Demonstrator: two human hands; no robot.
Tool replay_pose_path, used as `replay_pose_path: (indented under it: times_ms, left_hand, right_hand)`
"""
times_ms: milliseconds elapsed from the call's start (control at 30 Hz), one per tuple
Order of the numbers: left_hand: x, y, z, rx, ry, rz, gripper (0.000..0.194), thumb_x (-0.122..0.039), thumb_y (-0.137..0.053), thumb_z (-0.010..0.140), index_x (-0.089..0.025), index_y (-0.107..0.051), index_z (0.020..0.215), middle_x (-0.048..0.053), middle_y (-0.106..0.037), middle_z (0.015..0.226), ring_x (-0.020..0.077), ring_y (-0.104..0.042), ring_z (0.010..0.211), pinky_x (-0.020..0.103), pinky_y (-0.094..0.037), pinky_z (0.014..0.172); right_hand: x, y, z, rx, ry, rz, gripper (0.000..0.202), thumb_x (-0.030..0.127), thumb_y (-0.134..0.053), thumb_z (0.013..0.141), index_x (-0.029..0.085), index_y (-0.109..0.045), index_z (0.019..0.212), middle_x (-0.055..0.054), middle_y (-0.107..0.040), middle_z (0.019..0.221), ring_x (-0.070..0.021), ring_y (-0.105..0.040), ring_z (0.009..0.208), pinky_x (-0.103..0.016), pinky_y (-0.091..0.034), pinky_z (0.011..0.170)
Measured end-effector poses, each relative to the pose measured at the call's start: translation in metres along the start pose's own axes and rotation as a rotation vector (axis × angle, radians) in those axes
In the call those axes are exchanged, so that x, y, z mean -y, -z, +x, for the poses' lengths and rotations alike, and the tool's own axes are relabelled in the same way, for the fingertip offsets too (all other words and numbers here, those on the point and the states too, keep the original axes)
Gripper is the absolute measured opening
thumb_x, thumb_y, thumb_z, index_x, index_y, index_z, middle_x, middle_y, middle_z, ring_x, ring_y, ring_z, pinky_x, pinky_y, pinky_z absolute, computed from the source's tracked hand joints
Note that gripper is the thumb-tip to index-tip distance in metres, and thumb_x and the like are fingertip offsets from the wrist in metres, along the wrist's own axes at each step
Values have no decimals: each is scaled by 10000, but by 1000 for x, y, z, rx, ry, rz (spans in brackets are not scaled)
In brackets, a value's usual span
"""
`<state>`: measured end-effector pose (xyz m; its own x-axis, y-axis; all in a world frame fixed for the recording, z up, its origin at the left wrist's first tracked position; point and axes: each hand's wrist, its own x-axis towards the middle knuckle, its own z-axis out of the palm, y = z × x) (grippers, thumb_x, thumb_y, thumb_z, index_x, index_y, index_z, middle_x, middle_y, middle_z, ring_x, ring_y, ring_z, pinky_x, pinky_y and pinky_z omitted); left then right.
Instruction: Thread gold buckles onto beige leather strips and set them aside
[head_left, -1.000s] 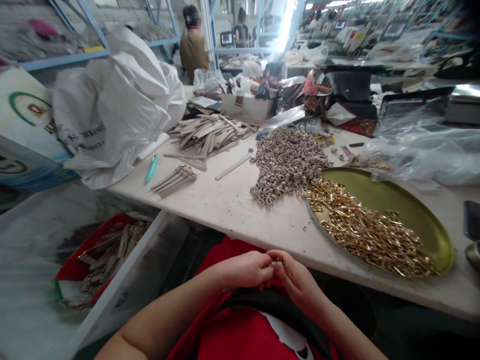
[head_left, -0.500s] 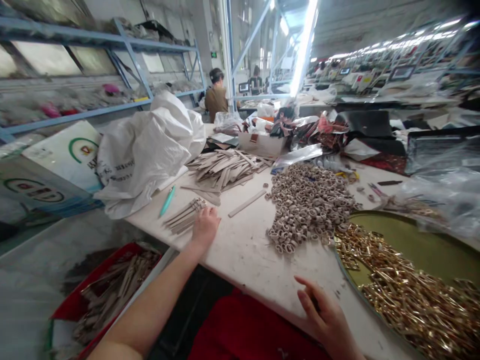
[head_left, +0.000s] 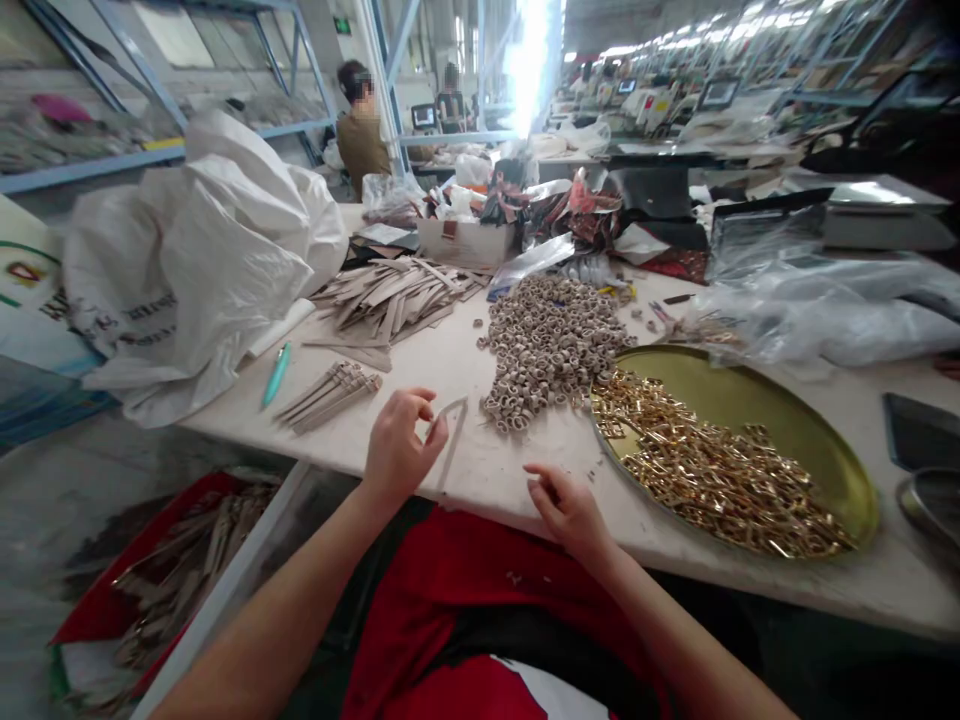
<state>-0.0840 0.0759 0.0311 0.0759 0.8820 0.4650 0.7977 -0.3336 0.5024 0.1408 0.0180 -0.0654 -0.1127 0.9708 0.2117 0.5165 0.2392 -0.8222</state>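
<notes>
My left hand [head_left: 401, 445] is over the front of the table, thumb and index finger curled at a narrow grey-beige strip [head_left: 452, 445]. The strip is bent near its top and smeared by motion; it appears pinched at the fingertips. At the table's front edge, my right hand [head_left: 570, 510] has its index finger and thumb slightly apart, with nothing visible between them. A heap of small grey loops [head_left: 551, 345] lies beyond the hands. Strips with fittings on their ends [head_left: 330, 395] lie in a row left of my left hand.
A round tray [head_left: 750, 385] of gold buckles [head_left: 720, 475] stands at right. Behind lies a pile of loose strips [head_left: 397, 300]. A turquoise pen-like tool [head_left: 277, 375] and a white sack [head_left: 217, 250] are at left. A red-lined bin [head_left: 142, 580] stands below the table edge.
My left hand has left the row of strips and moved right; the single strip that lay flat is now at its fingers. My right hand's fingers have curled in. The view has shifted right.
</notes>
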Motion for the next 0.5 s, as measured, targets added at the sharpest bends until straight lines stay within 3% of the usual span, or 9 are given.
replay_pose_path:
  times_ms: [33, 100, 167, 233, 300, 400, 500]
  left_hand:
    - [-19, 8, -15, 36, -8, -111, 101, -231, -495, 772, -189, -422, 716, 76, -576, 1041, 171, -533, 978, 307, -411, 875]
    - [-50, 16, -41, 201, 80, -343, 148, -257, -510, 779, -195, -395, 710, 43, -619, 864, 143, -580, 808, 282, -452, 764]
    - [-71, 11, -60, 459, 278, -652, 205, -336, -532, 782, -194, -388, 751, -10, -589, 631, 118, -562, 570, 242, -452, 577]
    - [-80, -3, -72, 654, 515, -1004, 262, -375, -554, 771, -187, -371, 776, -34, -561, 544, 95, -516, 436, 199, -408, 456]
    - [-80, -20, -79, 684, 810, -1228, 244, -335, -562, 774, -172, -381, 785, -26, -568, 570, 72, -510, 422, 159, -384, 418]
    - [-77, -35, -86, 635, 1204, -1417, 141, -116, -541, 744, -141, -445, 844, 10, -595, 737, 64, -576, 554, 147, -449, 488]
    - [-75, -35, -90, 610, 1295, -1568, 313, 58, -437, 635, -105, -500, 895, 58, -594, 900, 93, -615, 739, 190, -509, 644]
  right_hand:
    - [4, 1, -2, -19, -13, 39, 285, 309, -436, 850, 156, -532, 1070, 17, -508, 630, -107, -461, 542, -228, -400, 522]
    - [14, 4, -5, -40, -25, 101, 331, 330, -422, 858, 152, -478, 1131, 21, -496, 651, -105, -454, 541, -227, -399, 517]
    - [22, 11, -4, -39, -16, 98, 339, 344, -408, 862, 153, -470, 1136, 12, -508, 672, -109, -464, 542, -234, -404, 516]
    - [25, 18, 3, -41, 5, -4, 322, 334, -398, 863, 153, -497, 1110, -17, -551, 731, -120, -496, 565, -255, -425, 552]
    - [22, 25, 17, -31, 36, -205, 294, 286, -385, 861, 153, -529, 1081, -58, -595, 846, -139, -543, 643, -285, -447, 635]
    - [10, 25, 44, 35, 64, -478, 278, 186, -392, 837, 156, -561, 1056, -98, -609, 993, -175, -571, 817, -311, -433, 745]
    - [0, 17, 66, 90, 52, -552, 287, 161, -418, 820, 157, -565, 1066, -115, -604, 1024, -196, -567, 849, -312, -410, 733]
